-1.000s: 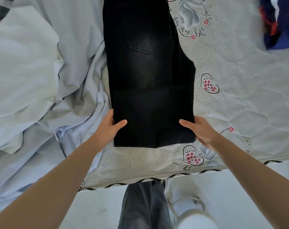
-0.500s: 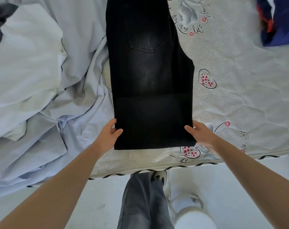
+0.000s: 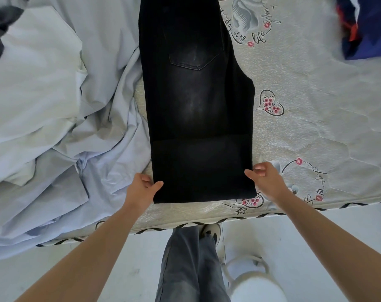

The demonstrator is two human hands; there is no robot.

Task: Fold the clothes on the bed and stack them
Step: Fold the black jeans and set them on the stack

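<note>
- Now we are standing at the edge of the bed (image 3: 316,131) and looking down at a pair of black jeans (image 3: 198,110) lying flat on the mattress.
- We are seeing the jeans folded lengthwise into one long strip, with a back pocket (image 3: 193,55) facing up, and their far end is going out of the picture at the top.
- We are also seeing a lower layer with a straight edge across the strip; this part is lying nearest to us, close to the bed edge.
- We are holding the near left corner with our left hand (image 3: 141,190): the thumb is lying on top of the cloth and the fingers are curling at its side edge, so the hand is pinching the jeans.
- We are holding the near right side with our right hand (image 3: 265,177): the thumb is touching the top of the cloth and the other fingers are bent close together beside the edge. Whether they are going under the cloth, we cannot tell.
- We are noticing a crumpled pale blue sheet (image 3: 54,127) lying just beside the jeans on the left and touching their edge.
- We are noticing a dark blue garment (image 3: 368,29) lying well apart, at the far right corner of the view.
- We are seeing our own leg in grey trousers (image 3: 185,269) below, between both arms, on a light floor (image 3: 294,236).
</note>
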